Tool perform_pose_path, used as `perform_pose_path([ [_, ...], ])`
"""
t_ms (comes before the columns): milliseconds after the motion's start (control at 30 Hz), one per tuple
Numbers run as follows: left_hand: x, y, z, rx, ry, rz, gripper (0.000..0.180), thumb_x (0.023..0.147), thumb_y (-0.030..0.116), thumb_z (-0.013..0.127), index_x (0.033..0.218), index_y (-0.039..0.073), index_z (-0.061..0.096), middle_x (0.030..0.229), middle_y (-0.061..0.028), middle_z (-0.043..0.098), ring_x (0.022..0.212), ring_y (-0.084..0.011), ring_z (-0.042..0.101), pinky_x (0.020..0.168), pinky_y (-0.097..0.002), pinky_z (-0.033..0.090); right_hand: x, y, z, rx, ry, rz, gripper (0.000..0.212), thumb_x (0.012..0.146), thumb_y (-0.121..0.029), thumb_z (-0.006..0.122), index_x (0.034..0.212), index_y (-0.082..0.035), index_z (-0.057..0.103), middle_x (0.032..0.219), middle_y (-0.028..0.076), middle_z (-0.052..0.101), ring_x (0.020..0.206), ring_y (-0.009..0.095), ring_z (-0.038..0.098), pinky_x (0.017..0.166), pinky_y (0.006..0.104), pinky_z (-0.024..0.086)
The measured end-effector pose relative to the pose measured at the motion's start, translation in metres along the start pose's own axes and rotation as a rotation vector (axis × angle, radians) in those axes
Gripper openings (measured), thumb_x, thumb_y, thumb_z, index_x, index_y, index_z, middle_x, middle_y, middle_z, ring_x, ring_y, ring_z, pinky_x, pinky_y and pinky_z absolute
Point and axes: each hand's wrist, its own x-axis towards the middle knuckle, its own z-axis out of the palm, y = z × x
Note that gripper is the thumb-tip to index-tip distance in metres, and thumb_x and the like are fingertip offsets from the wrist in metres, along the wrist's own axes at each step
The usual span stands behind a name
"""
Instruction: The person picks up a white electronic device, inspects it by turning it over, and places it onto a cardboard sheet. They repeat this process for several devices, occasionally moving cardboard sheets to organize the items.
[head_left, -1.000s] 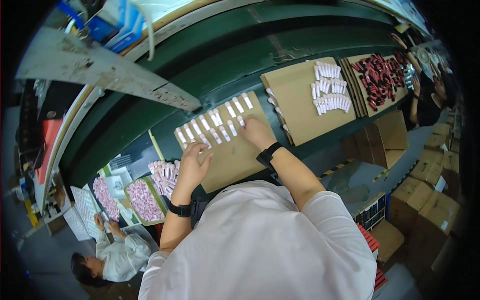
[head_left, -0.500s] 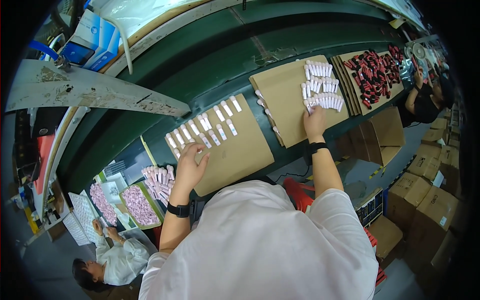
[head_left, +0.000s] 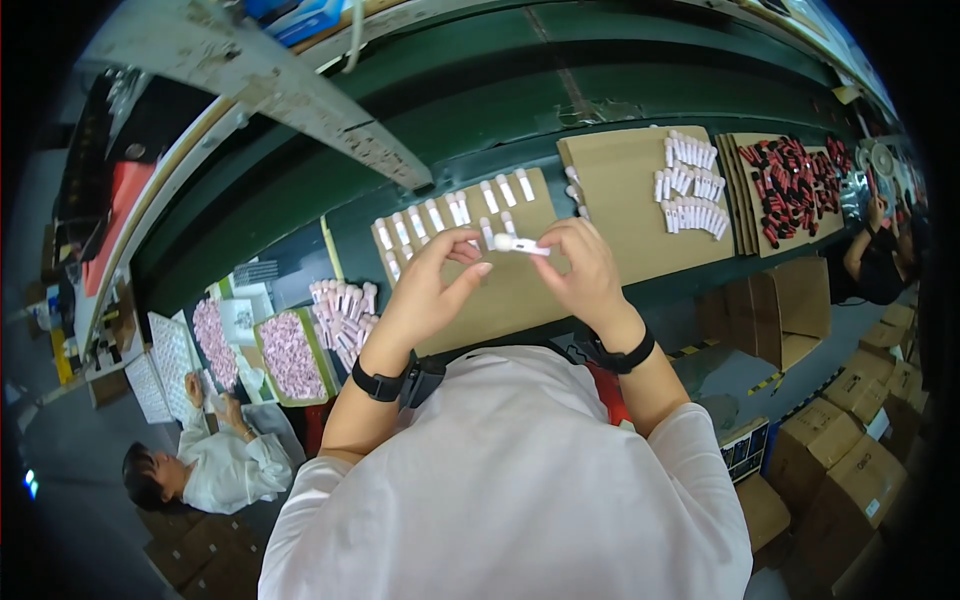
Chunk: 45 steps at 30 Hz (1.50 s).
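My right hand (head_left: 588,275) pinches a small white makeup brush (head_left: 522,245) by its handle, with the pale bristle head toward my left. Facing it is my left hand (head_left: 428,290), fingers curved and apart, holding nothing. Both are over the left cardboard sheet (head_left: 490,310). On that sheet lie rows of similar pale brushes (head_left: 413,220), partly covered by my hands. Farther right, more white brushes (head_left: 695,218) lie in tight rows on another cardboard sheet (head_left: 620,185). A few brushes lie at that sheet's left edge, partly hidden.
Left of me are a heap of pale brushes (head_left: 343,312), a green-rimmed tray (head_left: 328,372) of pink pieces and a seated co-worker (head_left: 235,460). A metal beam (head_left: 310,95) crosses above. Red-and-black brushes (head_left: 795,190) and another person (head_left: 872,262) are at the right, above cartons (head_left: 835,480).
My right hand has come back from the right-hand rows to the left sheet and now shows a brush in its fingers. My left hand has moved toward it. The view has shifted.
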Motion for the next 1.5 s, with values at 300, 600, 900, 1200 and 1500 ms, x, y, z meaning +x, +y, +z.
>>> perform_pose_path([
  [300, -0.020, 0.045, -0.028, 0.039, 0.036, 0.243, 0.022, 0.084, 0.008, 0.071, 0.103, -0.001, 0.065, 0.100, -0.0101, 0.068, 0.099, -0.0201, 0.062, 0.095, -0.0325, 0.045, 0.028, -0.081, -0.015, 0.427, -0.016, 0.192, 0.025, 0.076, -0.003, 0.075, 0.097, -0.003, 0.061, 0.086, 0.008, 0.063, 0.078, 0.020, 0.058, 0.071, 0.0300, 0.046],
  [600, -0.035, 0.059, -0.035, -0.045, 0.010, 0.209, 0.023, 0.081, 0.006, 0.073, 0.102, 0.000, 0.065, 0.103, -0.0093, 0.067, 0.103, -0.0236, 0.061, 0.103, -0.0399, 0.041, 0.021, -0.087, -0.022, 0.446, -0.123, 0.083, 0.024, 0.077, -0.001, 0.074, 0.100, -0.002, 0.064, 0.089, 0.007, 0.065, 0.082, 0.019, 0.059, 0.073, 0.0291, 0.045],
  [900, -0.035, 0.058, -0.030, -0.017, 0.042, 0.401, 0.026, 0.075, 0.004, 0.075, 0.100, 0.004, 0.066, 0.095, -0.0097, 0.066, 0.088, -0.0248, 0.062, 0.093, -0.0382, 0.045, 0.019, -0.096, -0.027, 0.470, -0.061, 0.003, 0.030, 0.074, 0.001, 0.076, 0.101, -0.001, 0.064, 0.087, 0.010, 0.065, 0.078, 0.023, 0.058, 0.071, 0.0311, 0.045],
  [1200, -0.023, 0.065, -0.039, 0.014, -0.005, 0.473, 0.026, 0.073, 0.000, 0.074, 0.098, 0.002, 0.065, 0.091, -0.0078, 0.065, 0.086, -0.0205, 0.061, 0.104, -0.0459, 0.040, 0.034, -0.100, -0.033, 0.413, -0.043, -0.081, 0.028, 0.074, 0.000, 0.076, 0.100, 0.000, 0.065, 0.089, 0.010, 0.065, 0.078, 0.022, 0.058, 0.071, 0.0304, 0.044],
  [1500, -0.042, 0.061, -0.031, -0.040, 0.010, 0.440, 0.027, 0.073, 0.004, 0.077, 0.098, 0.002, 0.065, 0.094, -0.0088, 0.064, 0.089, -0.0224, 0.060, 0.097, -0.0394, 0.044, 0.009, -0.104, -0.031, 0.499, -0.100, 0.074, 0.029, 0.075, 0.000, 0.076, 0.101, -0.001, 0.065, 0.092, 0.010, 0.064, 0.079, 0.020, 0.057, 0.070, 0.0299, 0.044],
])
